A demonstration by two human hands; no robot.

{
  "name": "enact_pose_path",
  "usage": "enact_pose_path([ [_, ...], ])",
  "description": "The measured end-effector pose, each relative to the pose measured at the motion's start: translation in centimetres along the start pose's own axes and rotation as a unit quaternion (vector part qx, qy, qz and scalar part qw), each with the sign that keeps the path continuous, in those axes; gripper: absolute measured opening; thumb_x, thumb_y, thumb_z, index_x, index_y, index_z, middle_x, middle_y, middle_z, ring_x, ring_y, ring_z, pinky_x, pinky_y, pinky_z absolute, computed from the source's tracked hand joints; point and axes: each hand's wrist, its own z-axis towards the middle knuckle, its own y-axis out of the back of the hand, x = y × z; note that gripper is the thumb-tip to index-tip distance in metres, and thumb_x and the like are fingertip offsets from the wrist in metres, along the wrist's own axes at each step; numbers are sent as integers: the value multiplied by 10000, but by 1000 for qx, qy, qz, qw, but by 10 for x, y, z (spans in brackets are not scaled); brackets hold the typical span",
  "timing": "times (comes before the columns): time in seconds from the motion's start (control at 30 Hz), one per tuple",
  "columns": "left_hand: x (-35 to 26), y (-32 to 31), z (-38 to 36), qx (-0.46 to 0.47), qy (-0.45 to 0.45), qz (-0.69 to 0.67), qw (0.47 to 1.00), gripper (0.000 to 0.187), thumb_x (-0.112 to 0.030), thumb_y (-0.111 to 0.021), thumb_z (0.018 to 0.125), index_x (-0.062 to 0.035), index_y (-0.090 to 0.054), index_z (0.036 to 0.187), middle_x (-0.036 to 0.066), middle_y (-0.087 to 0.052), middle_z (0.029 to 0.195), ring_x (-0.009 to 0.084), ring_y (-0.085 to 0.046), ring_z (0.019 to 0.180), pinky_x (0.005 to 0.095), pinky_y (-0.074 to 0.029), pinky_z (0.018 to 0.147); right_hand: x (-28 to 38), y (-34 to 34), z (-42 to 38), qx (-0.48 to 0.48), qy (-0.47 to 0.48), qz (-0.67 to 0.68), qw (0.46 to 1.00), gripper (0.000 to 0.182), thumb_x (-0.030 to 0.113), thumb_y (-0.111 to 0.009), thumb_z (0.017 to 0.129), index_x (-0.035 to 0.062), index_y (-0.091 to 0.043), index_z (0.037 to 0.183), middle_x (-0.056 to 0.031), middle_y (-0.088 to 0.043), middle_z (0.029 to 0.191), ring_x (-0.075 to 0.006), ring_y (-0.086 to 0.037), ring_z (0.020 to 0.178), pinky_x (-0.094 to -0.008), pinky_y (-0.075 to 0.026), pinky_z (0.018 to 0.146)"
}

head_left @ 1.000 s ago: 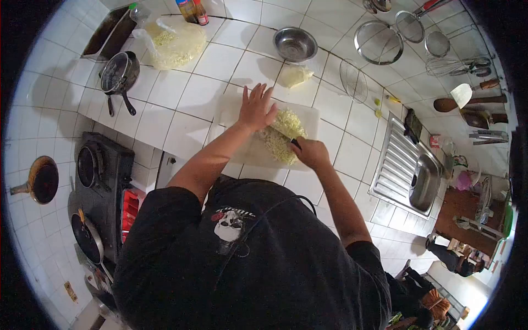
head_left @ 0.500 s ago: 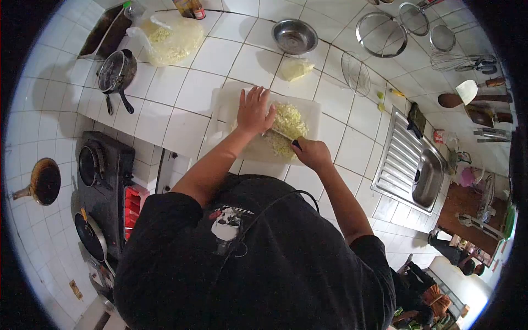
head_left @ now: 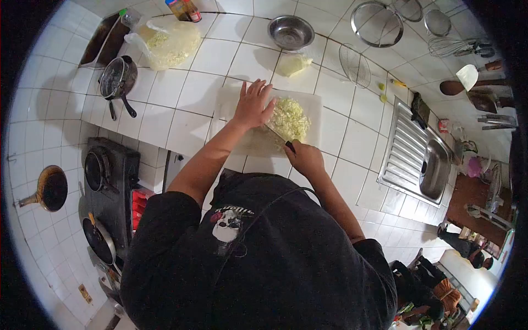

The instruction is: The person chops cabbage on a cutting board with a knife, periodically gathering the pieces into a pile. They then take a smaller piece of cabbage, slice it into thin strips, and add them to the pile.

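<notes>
My right hand [head_left: 306,160] is closed around the dark handle of a knife [head_left: 278,135], whose blade angles up and left toward my left thumb. Finely chopped pale green cabbage [head_left: 292,116] is heaped on a whitish cutting board [head_left: 315,105], and the blade lies along the heap's lower left side. Fingers spread, my left hand [head_left: 254,104] is over the board just left of the cabbage, its thumb near the blade's far end. Past the board's far edge sits a pale yellow-green cabbage piece [head_left: 293,65].
A metal bowl [head_left: 291,33] stands near the wall. Left on the tiled counter are a plastic bag of chopped cabbage [head_left: 173,45] and a dark saucepan [head_left: 117,77]. A stove [head_left: 113,170] is lower left, a sink [head_left: 434,173] right. People [head_left: 421,289] are at lower right.
My right hand and the knife have shifted slightly left and toward me. The blade went from lying across the cabbage to its lower left side. My left hand stays near its place, fingers spread wider.
</notes>
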Motion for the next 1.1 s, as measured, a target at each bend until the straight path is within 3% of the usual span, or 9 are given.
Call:
enact_pose_path([
  [0.33, 1, -9, 8, 15, -19, -1, 1000, 553, -356, -600, 924, -76, -508, 1392, 164, -518, 1427, 341, -433, 1401, 638, -207, 1193, -2, -9, -2, -38, -27, 11, 999, 426, 470, -554, 997, 56, -643, 947, -206, -697, 740, -423, -696, 706, -539, -548, 657],
  [0.57, -9, 14, 22, -28, -40, -31, 998, 515, -361, -572, 957, -71, -517, 1379, 165, -510, 1429, 342, -436, 1395, 644, -202, 1191, 5, 7, -8, -31, -19, 34, 999, 442, 457, -525, 1012, 28, -616, 952, -232, -692, 744, -447, -689, 724, -555, -536, 668],
  [0.73, -6, 18, 9, 46, -45, -21, 998, 495, -336, -572, 976, -74, -499, 1390, 169, -486, 1445, 355, -428, 1398, 652, -199, 1190, 17, -13, -17, 6, -42, 75, 996, 451, 454, -519, 1017, 14, -602, 954, -256, -692, 769, -464, -688, 756, -563, -536, 697],
  [0.93, 3, 2, -7, 74, -34, -5, 997, 502, -383, -553, 981, -74, -531, 1375, 164, -516, 1426, 347, -441, 1390, 651, -217, 1182, 18, -25, -17, 15, -49, 116, 992, 435, 447, -518, 1015, 24, -617, 991, -259, -700, 808, -464, -693, 790, -571, -536, 726],
  [1.1, 3, -5, 1, 67, -25, -15, 997, 503, -377, -564, 970, -68, -535, 1366, 177, -525, 1413, 360, -454, 1377, 660, -225, 1174, 6, -17, -9, 18, -47, 67, 996, 420, 446, -530, 1006, 39, -629, 985, -247, -704, 807, -447, -696, 779, -555, -541, 712],
])
